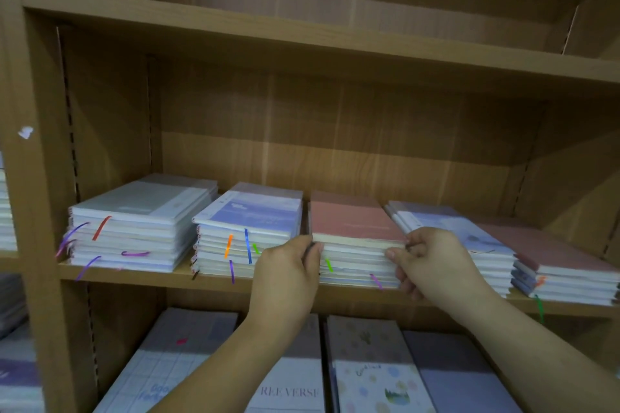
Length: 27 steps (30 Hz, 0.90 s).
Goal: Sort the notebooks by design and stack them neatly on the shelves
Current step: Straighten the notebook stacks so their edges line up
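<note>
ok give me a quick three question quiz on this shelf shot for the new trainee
1. True or false: the left hand and right hand both grip the front of the pink-topped stack.
2. The neighbouring stack directly left of it has a top cover that is: A black, B blue, C green.
3. What colour is the ribbon bookmark hanging from the pink-topped stack nearest the left hand?
Key: 1 true; 2 B; 3 green.

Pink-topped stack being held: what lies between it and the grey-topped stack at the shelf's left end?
A blue-topped stack sits between the grey-topped stack and pink-topped stack, per the head view.
</note>
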Each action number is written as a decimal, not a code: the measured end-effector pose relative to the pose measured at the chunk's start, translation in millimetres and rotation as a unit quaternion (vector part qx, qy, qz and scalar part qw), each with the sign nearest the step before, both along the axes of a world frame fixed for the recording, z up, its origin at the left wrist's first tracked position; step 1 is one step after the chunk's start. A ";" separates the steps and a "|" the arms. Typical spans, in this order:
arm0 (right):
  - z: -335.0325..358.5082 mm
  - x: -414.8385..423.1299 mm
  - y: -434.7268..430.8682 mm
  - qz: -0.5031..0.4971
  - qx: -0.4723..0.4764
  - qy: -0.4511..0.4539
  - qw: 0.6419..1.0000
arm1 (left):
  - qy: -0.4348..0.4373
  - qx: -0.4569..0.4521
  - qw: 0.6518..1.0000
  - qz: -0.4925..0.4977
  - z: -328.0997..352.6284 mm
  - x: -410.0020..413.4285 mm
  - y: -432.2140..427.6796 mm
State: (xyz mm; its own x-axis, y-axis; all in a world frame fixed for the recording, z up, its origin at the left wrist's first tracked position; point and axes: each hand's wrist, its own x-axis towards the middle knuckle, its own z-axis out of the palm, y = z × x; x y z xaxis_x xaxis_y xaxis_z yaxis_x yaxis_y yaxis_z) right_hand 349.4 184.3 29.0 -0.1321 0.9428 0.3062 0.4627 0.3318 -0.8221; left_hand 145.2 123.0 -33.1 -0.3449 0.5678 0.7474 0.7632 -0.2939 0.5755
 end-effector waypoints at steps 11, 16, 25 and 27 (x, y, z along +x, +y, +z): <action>-8.0 3.9 -1.8 0.014 -0.010 0.041 0.999 | -0.071 0.002 0.996 -0.055 -5.7 -3.6 1.5; -12.6 3.3 -1.4 0.030 -0.047 0.101 0.993 | -0.086 -0.013 0.994 -0.070 -3.0 0.1 2.0; -12.4 2.7 -10.6 0.044 -0.083 0.178 0.979 | -0.152 0.006 0.984 -0.088 -4.9 5.3 -1.0; -12.5 2.6 -8.0 0.037 -0.086 0.161 0.983 | -0.156 0.006 0.985 -0.077 -5.0 3.7 3.0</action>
